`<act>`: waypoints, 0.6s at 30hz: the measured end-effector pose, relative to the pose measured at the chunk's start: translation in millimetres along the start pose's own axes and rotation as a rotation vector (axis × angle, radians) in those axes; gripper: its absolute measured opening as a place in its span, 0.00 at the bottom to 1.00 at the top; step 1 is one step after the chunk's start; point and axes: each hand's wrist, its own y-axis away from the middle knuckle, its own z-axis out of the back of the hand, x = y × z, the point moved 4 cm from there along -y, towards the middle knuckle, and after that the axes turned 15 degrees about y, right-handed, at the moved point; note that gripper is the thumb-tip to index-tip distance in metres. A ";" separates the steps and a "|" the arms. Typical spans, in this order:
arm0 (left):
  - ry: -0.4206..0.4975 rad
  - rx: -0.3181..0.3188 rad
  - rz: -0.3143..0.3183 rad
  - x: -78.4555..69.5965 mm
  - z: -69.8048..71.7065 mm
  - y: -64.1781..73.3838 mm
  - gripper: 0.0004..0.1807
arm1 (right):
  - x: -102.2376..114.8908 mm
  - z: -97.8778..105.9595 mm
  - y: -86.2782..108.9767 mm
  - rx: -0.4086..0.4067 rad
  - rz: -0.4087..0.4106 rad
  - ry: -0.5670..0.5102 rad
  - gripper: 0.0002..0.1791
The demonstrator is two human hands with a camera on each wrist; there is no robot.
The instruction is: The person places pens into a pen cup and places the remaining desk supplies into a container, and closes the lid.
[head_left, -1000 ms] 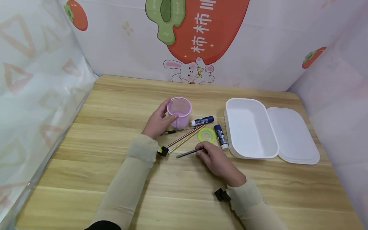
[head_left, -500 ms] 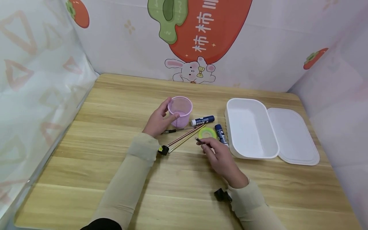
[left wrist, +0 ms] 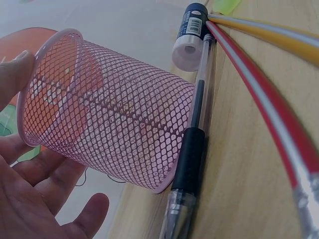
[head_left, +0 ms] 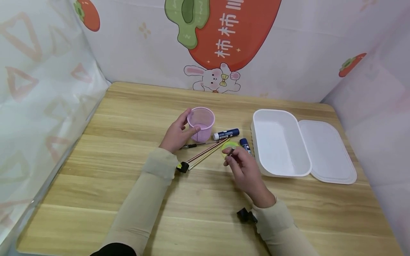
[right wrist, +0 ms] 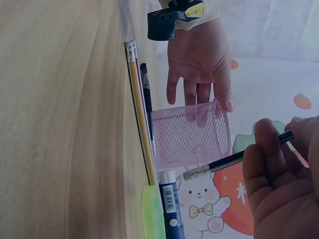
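My left hand (head_left: 177,137) holds the pink mesh pen holder (head_left: 204,134) by its rim, thumb on the near side. The holder is upright with its mouth up; nothing shows inside it. My right hand (head_left: 248,174) pinches a dark striped pencil (right wrist: 227,160) between thumb and fingers. Its silver ferrule and eraser point toward the holder in the right wrist view, apart from it. Beside the holder's base lies a clear gel pen (left wrist: 189,157) with a black grip. A red pencil (left wrist: 271,107) and a yellow pencil (left wrist: 271,34) lie nearby.
One blue glue stick (head_left: 226,134) lies right of the holder. My right hand partly hides another glue stick (head_left: 245,144) and a yellow-green tape roll (head_left: 225,145). An uncovered white box (head_left: 282,142) stands at right, its lid (head_left: 330,153) beside it on the wooden table (head_left: 96,185).
My right hand has raised the dark pencil and turned it, so its end now points up toward the head camera. The left hand and pen holder keep their place.
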 end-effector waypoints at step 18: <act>0.033 0.002 0.005 2.6 2.3 -0.6 0.48 | -14.7 -8.5 -7.1 -0.171 0.024 0.062 0.08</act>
